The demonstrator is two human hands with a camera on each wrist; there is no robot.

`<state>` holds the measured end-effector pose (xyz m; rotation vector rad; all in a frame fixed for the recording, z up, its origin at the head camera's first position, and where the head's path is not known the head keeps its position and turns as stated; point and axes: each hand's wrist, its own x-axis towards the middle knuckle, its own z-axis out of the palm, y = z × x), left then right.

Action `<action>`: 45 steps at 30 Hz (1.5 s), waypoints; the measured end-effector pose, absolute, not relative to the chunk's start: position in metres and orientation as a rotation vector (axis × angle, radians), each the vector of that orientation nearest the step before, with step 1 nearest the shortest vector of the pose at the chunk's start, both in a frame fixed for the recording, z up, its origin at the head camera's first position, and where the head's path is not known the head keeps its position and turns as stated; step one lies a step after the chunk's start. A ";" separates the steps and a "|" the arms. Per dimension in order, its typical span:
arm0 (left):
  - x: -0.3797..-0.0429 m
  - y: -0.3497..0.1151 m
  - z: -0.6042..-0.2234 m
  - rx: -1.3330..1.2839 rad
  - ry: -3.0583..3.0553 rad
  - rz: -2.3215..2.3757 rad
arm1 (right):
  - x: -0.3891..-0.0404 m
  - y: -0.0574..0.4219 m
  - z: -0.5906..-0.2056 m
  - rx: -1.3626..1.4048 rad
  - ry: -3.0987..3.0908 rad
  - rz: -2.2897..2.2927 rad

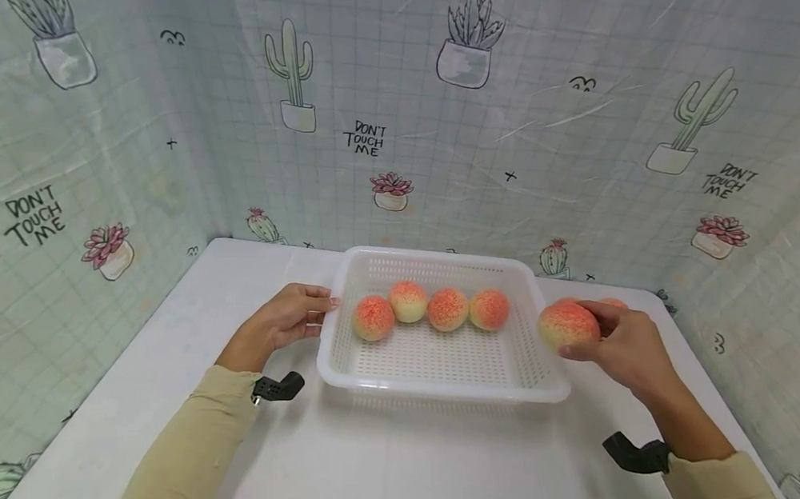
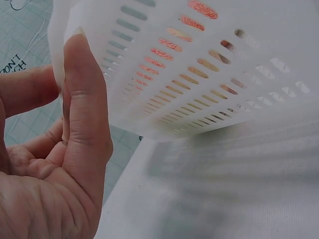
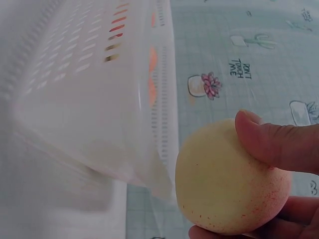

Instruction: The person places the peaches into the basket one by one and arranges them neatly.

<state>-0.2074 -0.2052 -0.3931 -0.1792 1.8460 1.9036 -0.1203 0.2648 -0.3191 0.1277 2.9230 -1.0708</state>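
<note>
A white perforated plastic basket (image 1: 446, 394) is on the white table, with several red-and-yellow peaches (image 1: 447, 309) in a row inside it. My left hand (image 1: 289, 315) pinches the basket's left rim; the left wrist view shows the thumb (image 2: 85, 94) on one side of the wall and fingers on the other. With my right hand (image 1: 629, 344) I hold another peach (image 1: 568, 324) just outside the basket's right rim. Its pale yellow side faces the right wrist camera, thumb (image 3: 279, 144) on top and fingers below. The peach's contact with the rim cannot be told.
Beyond the right hand, another peach (image 1: 613, 303) partly shows, mostly hidden. White tabletop (image 1: 421, 472) extends in front of the basket. Cactus-print sheeting (image 1: 426, 142) hangs behind the table and at both sides.
</note>
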 end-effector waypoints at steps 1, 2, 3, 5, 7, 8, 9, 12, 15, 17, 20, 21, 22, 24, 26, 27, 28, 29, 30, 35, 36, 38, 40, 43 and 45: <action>-0.208 -0.205 -0.393 -0.179 1.848 1.901 | -0.121 0.264 -0.319 0.121 2.920 -1.074; -0.208 -0.204 -0.393 -0.191 1.849 1.901 | -0.121 0.263 -0.319 0.115 2.918 -1.076; -0.208 -0.204 -0.393 -0.183 1.852 1.896 | -0.121 0.262 -0.319 0.112 2.917 -1.076; -0.208 -0.204 -0.392 -0.186 1.852 1.892 | -0.121 0.260 -0.318 0.101 2.912 -1.082; -0.208 -0.204 -0.392 -0.189 1.852 1.890 | -0.122 0.257 -0.318 0.084 2.902 -1.091; -0.208 -0.204 -0.392 -0.190 1.851 1.890 | -0.123 0.256 -0.317 0.078 2.895 -1.094; -0.208 -0.204 -0.392 -0.187 1.850 1.889 | -0.123 0.254 -0.317 0.073 2.886 -1.099; -0.208 -0.205 -0.392 -0.192 1.847 1.890 | -0.125 0.249 -0.314 0.070 2.858 -1.107; -0.209 -0.205 -0.391 -0.196 1.843 1.895 | -0.127 0.244 -0.312 0.077 2.851 -1.087; -0.209 -0.204 -0.391 -0.198 1.842 1.895 | -0.128 0.240 -0.311 0.061 2.852 -1.075; -0.209 -0.204 -0.390 -0.203 1.845 1.894 | -0.129 0.235 -0.309 0.028 2.854 -1.052; -0.209 -0.204 -0.390 -0.205 1.847 1.893 | -0.129 0.234 -0.308 0.016 2.850 -1.050; -0.209 -0.204 -0.390 -0.205 1.846 1.893 | -0.129 0.233 -0.308 0.007 2.848 -1.045; -0.209 -0.204 -0.391 -0.204 1.846 1.894 | -0.130 0.230 -0.306 0.001 2.838 -1.038; -0.209 -0.204 -0.392 -0.200 1.837 1.902 | -0.131 0.227 -0.306 -0.003 2.827 -1.036; -0.209 -0.204 -0.392 -0.194 1.837 1.902 | -0.131 0.226 -0.306 -0.004 2.817 -1.041; -0.209 -0.204 -0.393 -0.190 1.834 1.905 | -0.132 0.225 -0.306 -0.009 2.808 -1.047; -0.209 -0.204 -0.393 -0.188 1.834 1.907 | -0.133 0.224 -0.306 -0.014 2.799 -1.053; -0.209 -0.204 -0.393 -0.183 1.833 1.907 | -0.134 0.222 -0.306 -0.022 2.794 -1.056; -0.208 -0.204 -0.393 -0.178 1.828 1.911 | -0.137 0.216 -0.306 -0.075 2.769 -1.077; -0.208 -0.204 -0.393 -0.175 1.826 1.911 | -0.138 0.214 -0.305 -0.086 2.765 -1.078; -0.208 -0.205 -0.394 -0.171 1.826 1.910 | -0.139 0.212 -0.304 -0.108 2.756 -1.080; -0.207 -0.205 -0.394 -0.171 1.827 1.909 | -0.140 0.210 -0.303 -0.130 2.748 -1.075; -0.207 -0.206 -0.394 -0.178 1.825 1.912 | -0.141 0.206 -0.300 -0.163 2.739 -1.070; -0.207 -0.206 -0.393 -0.184 1.826 1.915 | -0.142 0.204 -0.299 -0.184 2.736 -1.067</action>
